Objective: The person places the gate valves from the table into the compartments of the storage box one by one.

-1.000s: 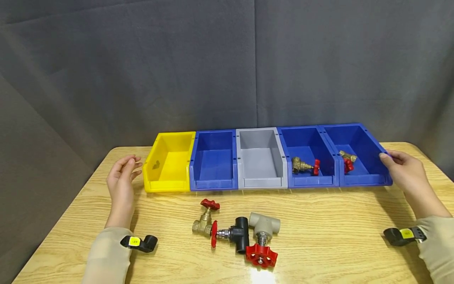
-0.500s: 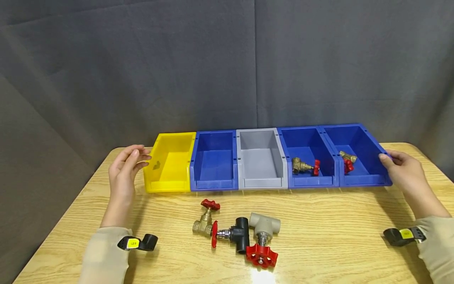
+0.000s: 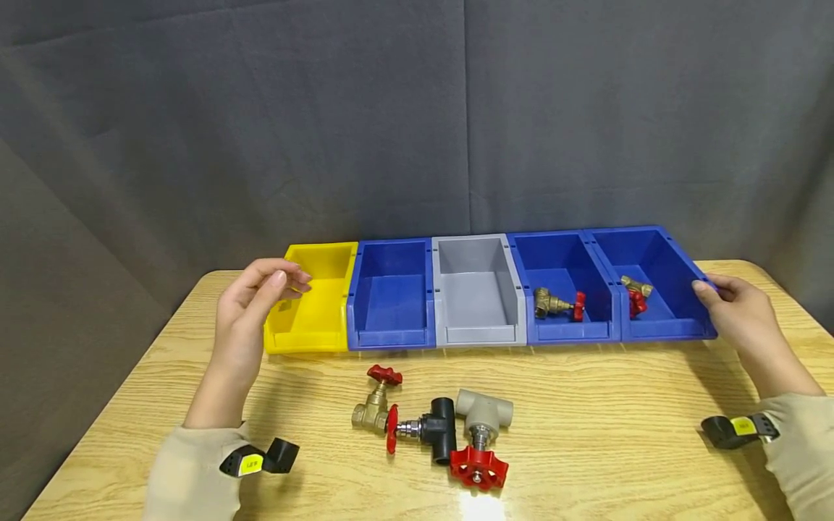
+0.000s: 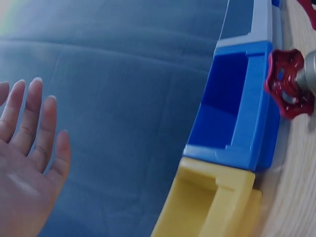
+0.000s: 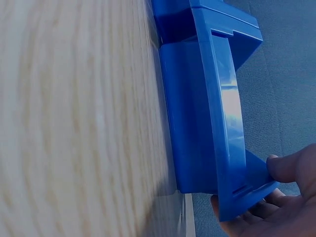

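Observation:
My left hand (image 3: 250, 307) hovers by the left side of the yellow bin (image 3: 316, 340), holding nothing; its fingers look relaxed in the left wrist view. My right hand (image 3: 746, 311) grips the outer side wall of the far-right blue bin (image 3: 671, 329), thumb on the rim and fingers behind the wall, as the right wrist view shows. A brass valve with a red handwheel (image 3: 637, 297) lies in that bin. Another brass valve (image 3: 554, 302) lies in the neighbouring blue bin (image 3: 573, 333).
The row also holds a grey bin (image 3: 481, 334) and another blue bin (image 3: 393, 338). In front lie a brass valve (image 3: 374, 409), a black tee valve (image 3: 439, 430) and a beige tee valve (image 3: 483, 414), all with red handwheels. A grey curtain (image 3: 391, 123) hangs behind the table (image 3: 586, 434).
My left hand has moved right, from beside the yellow bin to over its left edge. My right hand keeps its grip on the far-right blue bin. The valves stay put.

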A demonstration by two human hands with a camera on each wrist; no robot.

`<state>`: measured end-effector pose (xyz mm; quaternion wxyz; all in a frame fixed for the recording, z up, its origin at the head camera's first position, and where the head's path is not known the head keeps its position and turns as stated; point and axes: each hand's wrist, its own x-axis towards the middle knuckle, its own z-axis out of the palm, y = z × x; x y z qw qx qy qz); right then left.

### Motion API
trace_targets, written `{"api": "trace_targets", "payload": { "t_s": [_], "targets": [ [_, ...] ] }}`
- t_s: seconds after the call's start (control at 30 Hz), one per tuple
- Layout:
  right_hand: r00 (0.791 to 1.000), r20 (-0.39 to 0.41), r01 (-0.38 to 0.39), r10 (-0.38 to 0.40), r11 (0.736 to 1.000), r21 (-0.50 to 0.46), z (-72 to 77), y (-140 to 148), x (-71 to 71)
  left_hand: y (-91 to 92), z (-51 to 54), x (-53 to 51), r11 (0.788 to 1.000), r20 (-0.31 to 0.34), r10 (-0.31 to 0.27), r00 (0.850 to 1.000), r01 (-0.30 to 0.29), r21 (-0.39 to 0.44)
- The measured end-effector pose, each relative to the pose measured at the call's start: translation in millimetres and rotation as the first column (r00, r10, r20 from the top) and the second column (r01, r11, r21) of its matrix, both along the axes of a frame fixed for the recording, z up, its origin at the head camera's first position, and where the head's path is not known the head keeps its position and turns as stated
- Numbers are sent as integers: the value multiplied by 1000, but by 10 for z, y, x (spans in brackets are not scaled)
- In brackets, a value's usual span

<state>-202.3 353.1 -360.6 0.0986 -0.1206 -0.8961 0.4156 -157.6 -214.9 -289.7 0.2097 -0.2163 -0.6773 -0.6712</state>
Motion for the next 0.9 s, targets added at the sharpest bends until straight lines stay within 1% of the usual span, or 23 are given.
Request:
{"api": "trace_targets", "payload": {
  "t_s": [0.1,0.17,0.2,0.27,0.3,0.33,0.4,0.43,0.5,0.53,0.57,0.6,0.63,0.73,0.8,0.83,0.9],
  "targets": [
    [1000,25,11,-11,1000,-5,-3,1,-14,70,27,35,999,-11,-34,999,33,-42],
    [999,48,18,-17,1000,-21,-12,11,-26,116,42,64,996,-7,-55,998,54,-75],
    [998,53,20,-18,999,-26,-19,16,-29,139,50,79,993,1,-64,998,64,-97],
    [997,61,39,-38,999,-2,-58,43,-52,186,76,118,985,31,-89,996,93,-148],
    [998,60,37,-37,999,-13,-68,52,-57,210,93,141,977,50,-102,994,109,-182],
    [997,59,44,-43,999,-2,-85,65,-69,232,109,165,967,71,-109,992,122,-224],
    [997,58,44,-44,999,6,-91,74,-73,281,149,219,937,113,-132,985,161,-309],
    [998,55,43,-44,999,16,-93,77,-77,304,170,248,919,136,-142,980,182,-349],
    [998,51,24,-24,1000,0,-61,56,-61,351,207,305,880,174,-158,972,219,-422],
    [998,51,23,-24,1000,12,-52,47,-57,373,224,331,861,187,-166,968,235,-451],
    [999,49,14,-14,1000,3,-34,33,-45,395,240,354,844,196,-178,964,252,-474],
    [998,49,28,-29,999,26,-33,20,-43,414,253,377,828,207,-184,961,265,-494],
    [998,48,27,-29,999,26,-26,8,-38,433,264,397,814,212,-188,959,273,-513],
    [998,54,28,-29,999,21,3,-23,-15,486,294,449,769,201,-184,962,268,-580],
    [998,59,30,-31,999,20,16,-32,-5,523,314,486,737,191,-169,967,253,-627],
    [998,59,16,-16,1000,3,29,-35,2,541,324,507,723,183,-163,969,244,-647],
    [998,57,15,-15,1000,9,31,-34,3,575,348,553,693,158,-154,975,221,-686]
  ]
}}
